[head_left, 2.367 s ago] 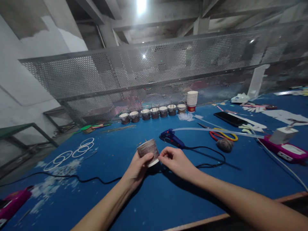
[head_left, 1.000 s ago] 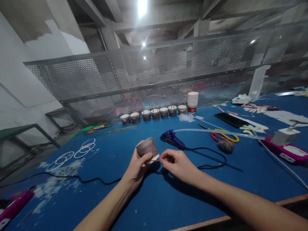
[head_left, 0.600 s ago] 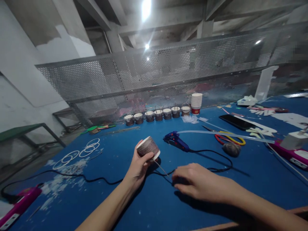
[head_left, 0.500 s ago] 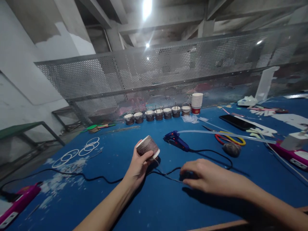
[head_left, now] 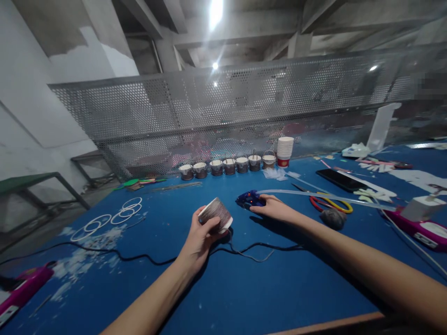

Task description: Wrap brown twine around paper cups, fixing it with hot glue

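My left hand (head_left: 200, 237) is closed around a paper cup (head_left: 216, 215) wrapped in grey-brown yarn, tilted on its side above the table. From the cup a loose yarn end (head_left: 253, 257) trails to the right over the blue surface. Ahead and to the right, my right hand (head_left: 274, 207) has its fingers round the handle of a blue hot glue gun (head_left: 248, 199), which lies on the table. A small red light glows on the gun. A long clear glue stick (head_left: 307, 192) runs rightward from its back end.
Several wrapped cups (head_left: 228, 166) line the back beside a stack of paper cups (head_left: 285, 150). Scissors (head_left: 330, 203), a dark yarn ball (head_left: 333, 218) and a phone (head_left: 340, 179) lie right. White rings (head_left: 92, 227) lie left. A black cable (head_left: 146, 258) crosses the table.
My right hand has let go of the yarn end, moved forward and taken hold of the glue gun. My left hand keeps the cup in nearly the same place.
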`<action>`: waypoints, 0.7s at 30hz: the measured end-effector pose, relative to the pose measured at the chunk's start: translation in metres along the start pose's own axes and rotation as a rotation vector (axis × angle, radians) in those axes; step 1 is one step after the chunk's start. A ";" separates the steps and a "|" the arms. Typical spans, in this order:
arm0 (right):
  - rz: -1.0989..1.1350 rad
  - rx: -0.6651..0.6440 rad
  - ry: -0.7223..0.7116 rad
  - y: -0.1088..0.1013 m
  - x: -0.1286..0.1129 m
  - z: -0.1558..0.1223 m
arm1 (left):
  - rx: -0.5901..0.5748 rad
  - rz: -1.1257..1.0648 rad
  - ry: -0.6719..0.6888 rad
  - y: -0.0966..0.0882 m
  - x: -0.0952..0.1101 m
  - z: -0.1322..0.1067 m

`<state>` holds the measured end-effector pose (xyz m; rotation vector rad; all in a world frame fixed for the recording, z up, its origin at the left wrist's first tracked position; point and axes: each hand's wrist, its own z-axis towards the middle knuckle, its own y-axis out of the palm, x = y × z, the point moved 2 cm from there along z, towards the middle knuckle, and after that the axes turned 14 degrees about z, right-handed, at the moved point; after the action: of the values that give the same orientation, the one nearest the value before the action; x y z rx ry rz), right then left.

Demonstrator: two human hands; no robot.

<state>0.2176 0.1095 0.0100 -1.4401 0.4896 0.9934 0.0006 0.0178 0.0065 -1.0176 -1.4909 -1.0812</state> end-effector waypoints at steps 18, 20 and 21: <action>0.207 0.028 -0.209 0.016 -0.033 -0.070 | 0.089 -0.007 0.017 -0.006 -0.001 0.007; 0.180 0.003 -0.253 0.023 -0.034 -0.078 | 0.094 -0.008 0.021 -0.005 -0.002 0.008; 0.163 -0.005 -0.278 0.026 -0.034 -0.080 | 0.094 -0.009 0.028 -0.005 -0.002 0.008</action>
<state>0.2004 0.0205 0.0118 -1.2555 0.4042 1.3039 -0.0057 0.0238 0.0028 -0.9273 -1.5108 -1.0182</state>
